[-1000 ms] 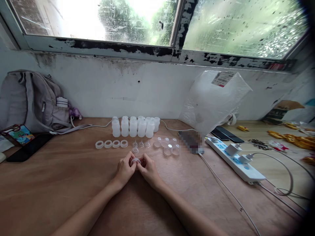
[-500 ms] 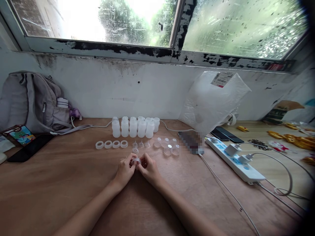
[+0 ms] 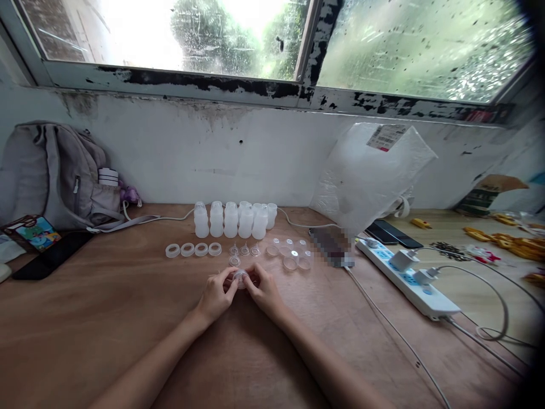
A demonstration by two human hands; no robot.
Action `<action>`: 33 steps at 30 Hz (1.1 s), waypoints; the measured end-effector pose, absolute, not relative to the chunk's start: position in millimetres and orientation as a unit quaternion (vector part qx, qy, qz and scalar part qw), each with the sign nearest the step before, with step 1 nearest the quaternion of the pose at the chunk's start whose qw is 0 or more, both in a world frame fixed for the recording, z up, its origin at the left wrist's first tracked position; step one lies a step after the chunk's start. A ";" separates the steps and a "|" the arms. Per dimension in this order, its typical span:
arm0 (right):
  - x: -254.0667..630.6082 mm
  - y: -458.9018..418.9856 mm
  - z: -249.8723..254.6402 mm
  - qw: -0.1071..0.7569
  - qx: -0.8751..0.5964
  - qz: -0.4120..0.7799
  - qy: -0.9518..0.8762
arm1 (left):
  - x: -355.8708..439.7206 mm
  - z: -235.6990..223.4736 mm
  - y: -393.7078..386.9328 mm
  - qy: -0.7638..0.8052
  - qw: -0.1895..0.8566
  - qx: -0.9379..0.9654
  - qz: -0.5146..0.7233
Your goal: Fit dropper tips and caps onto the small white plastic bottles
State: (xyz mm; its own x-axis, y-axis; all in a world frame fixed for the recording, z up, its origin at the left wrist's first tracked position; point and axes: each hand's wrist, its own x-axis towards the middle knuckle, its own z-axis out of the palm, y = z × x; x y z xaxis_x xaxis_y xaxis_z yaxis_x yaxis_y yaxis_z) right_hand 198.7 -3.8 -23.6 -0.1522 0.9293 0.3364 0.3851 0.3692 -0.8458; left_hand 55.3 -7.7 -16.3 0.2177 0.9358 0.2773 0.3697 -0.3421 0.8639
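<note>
My left hand [image 3: 216, 294] and my right hand [image 3: 263, 291] pinch a translucent bottle ring [image 3: 240, 279] between them, low over the table. Its round face is turned up at me, and a clear piece that looks like a nipple shows in its middle. Just beyond my fingers, several clear bottle nipples [image 3: 234, 261] stand base down. To their left several loose bottle rings [image 3: 172, 250] lie in a row. Round clear caps [image 3: 290, 262] are grouped on the right. Behind these, frosted baby bottles [image 3: 230, 220] stand upright.
A pale cable [image 3: 174, 218] runs behind the bottles. On the right are a blurred-out device [image 3: 332, 245], a white power strip [image 3: 409, 278] with chargers and a large plastic bag [image 3: 370, 176]. A grey backpack [image 3: 55, 176] and a dark phone-like slab [image 3: 53, 255] occupy the left.
The ring between my fingers has tilted so its round face shows more fully. Both hands have shifted slightly, the right one a little to the right.
</note>
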 end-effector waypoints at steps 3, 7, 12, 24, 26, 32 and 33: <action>200.5 -2.7 -23.9 0.444 -0.474 0.316 -0.691 | 56.2 -14.0 -9.5 0.463 0.327 0.707 0.422; 199.3 -3.8 -22.2 0.443 -0.477 0.314 -0.692 | 56.4 -11.5 -10.3 0.454 0.369 0.693 0.422; 197.9 -3.5 -22.2 0.441 -0.494 0.302 -0.686 | 57.5 -18.8 -5.8 0.451 0.435 0.654 0.425; 193.5 -3.4 -30.3 0.450 -0.507 0.284 -0.677 | 56.3 -27.4 -0.2 0.486 0.387 0.659 0.425; 193.4 -4.2 -29.8 0.451 -0.510 0.283 -0.676 | 56.5 -27.3 -0.4 0.493 0.381 0.655 0.427; 192.3 -5.7 -28.6 0.452 -0.513 0.283 -0.673 | 56.9 -26.0 -1.2 0.511 0.355 0.656 0.428; 192.2 -5.8 -28.3 0.454 -0.512 0.282 -0.672 | 57.1 -24.6 -2.0 0.510 0.348 0.657 0.431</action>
State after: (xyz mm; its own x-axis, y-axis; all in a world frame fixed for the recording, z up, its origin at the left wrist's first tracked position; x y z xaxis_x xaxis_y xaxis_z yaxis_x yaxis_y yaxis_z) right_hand 192.2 -5.8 -28.3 -0.0625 0.9444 0.3227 0.4327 0.3170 -0.8440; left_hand 57.1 -2.0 -24.6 0.1071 0.9714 0.2118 0.3702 -0.2366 0.8983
